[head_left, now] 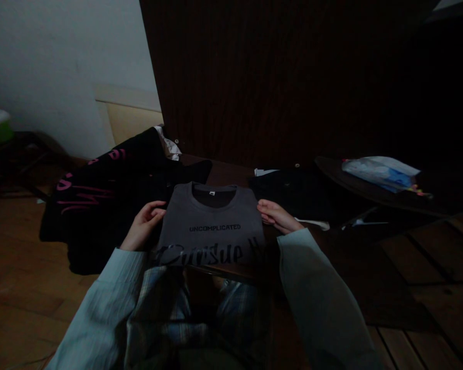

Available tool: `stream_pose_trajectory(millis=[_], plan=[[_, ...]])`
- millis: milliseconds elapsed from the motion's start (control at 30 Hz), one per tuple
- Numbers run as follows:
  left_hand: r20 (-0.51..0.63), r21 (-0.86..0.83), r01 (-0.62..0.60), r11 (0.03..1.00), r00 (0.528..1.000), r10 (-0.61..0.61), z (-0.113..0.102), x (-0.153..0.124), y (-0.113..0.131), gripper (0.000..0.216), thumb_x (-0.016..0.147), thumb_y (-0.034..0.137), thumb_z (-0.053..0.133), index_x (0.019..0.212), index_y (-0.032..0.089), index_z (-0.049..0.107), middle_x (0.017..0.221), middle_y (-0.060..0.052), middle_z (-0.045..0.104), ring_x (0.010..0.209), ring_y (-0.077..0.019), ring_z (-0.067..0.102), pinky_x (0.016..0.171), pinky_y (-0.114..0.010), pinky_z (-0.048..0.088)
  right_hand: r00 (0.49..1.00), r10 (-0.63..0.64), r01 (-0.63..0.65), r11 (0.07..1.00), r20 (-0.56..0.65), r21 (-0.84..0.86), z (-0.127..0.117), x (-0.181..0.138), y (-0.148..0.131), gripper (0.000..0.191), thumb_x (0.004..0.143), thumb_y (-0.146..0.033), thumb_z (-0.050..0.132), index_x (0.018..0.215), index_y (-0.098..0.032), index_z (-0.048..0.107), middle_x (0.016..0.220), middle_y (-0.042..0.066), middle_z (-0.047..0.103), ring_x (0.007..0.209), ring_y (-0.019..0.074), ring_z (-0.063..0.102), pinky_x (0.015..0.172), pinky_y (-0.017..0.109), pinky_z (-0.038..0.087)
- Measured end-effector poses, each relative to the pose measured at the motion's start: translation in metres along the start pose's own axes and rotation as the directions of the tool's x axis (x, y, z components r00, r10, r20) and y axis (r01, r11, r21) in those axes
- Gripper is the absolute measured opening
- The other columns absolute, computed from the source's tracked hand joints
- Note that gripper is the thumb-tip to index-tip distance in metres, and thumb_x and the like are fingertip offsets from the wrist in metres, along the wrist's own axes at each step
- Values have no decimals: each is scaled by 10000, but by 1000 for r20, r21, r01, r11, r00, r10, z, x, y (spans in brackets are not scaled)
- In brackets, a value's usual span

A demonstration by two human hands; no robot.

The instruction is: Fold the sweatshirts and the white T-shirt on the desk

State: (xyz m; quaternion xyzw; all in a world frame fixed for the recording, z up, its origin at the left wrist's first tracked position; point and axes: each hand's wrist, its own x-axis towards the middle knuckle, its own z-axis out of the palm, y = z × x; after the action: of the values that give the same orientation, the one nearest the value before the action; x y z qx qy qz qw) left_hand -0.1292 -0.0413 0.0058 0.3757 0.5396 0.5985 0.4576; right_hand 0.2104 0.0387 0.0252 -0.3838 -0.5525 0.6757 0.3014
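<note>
A grey T-shirt (216, 215), folded into a neat rectangle, lies in front of me with its round collar facing away. Dark lettering runs across its front, and a small white label shows inside the neck. My left hand (146, 223) is at the shirt's left edge, fingers bent and closed on the fabric. On the opposite side, the thumb and fingers of my right hand (277, 215) pinch the right edge. The fingertips under the cloth are partly hidden.
Black clothing with pink lettering (85, 200) hangs in a heap at the left. Dark folded cloth (289, 190) lies beyond my right hand. Farther right, a clear plastic package (381, 172) rests on a dark round surface. A dark wooden panel (254, 82) rises behind.
</note>
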Motion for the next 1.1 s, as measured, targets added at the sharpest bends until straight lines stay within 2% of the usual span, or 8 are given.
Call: stream_pose_trajectory(millis=[400, 667, 900, 1100], plan=[[-78, 112, -75, 991, 993, 84, -4, 6, -10, 364, 508, 377, 697, 747, 163, 525, 640, 40, 512, 597, -95, 477, 563, -204, 357, 994, 57, -70, 987, -94, -144, -4, 1, 0, 362, 595, -446, 652, 626, -180, 407, 395, -102, 387, 302, -1, 217, 354, 174, 56], [-84, 144, -64, 988, 993, 77, -2, 3, -5, 322, 502, 366, 666, 692, 161, 506, 624, 42, 495, 574, -85, 447, 546, -200, 337, 988, 87, -114, 967, -125, -228, -5, 2, 3, 371, 590, -469, 644, 613, -179, 415, 388, -96, 401, 297, 5, 239, 345, 178, 48], [-76, 135, -18, 991, 997, 28, -4, 4, -6, 396, 505, 395, 666, 785, 178, 490, 628, 47, 504, 555, -94, 471, 542, -212, 356, 991, 78, -98, 975, -108, -200, -4, 1, 2, 378, 594, -477, 650, 608, -174, 426, 387, -99, 385, 305, 3, 242, 337, 169, 76], [-36, 193, -53, 980, 997, 62, -2, 7, -9, 408, 547, 438, 645, 827, 173, 513, 662, 34, 513, 568, -100, 468, 537, -219, 359, 981, 131, -149, 981, -141, -127, -8, 3, 7, 393, 604, -516, 633, 620, -176, 438, 407, -71, 439, 311, 19, 303, 313, 159, 123]])
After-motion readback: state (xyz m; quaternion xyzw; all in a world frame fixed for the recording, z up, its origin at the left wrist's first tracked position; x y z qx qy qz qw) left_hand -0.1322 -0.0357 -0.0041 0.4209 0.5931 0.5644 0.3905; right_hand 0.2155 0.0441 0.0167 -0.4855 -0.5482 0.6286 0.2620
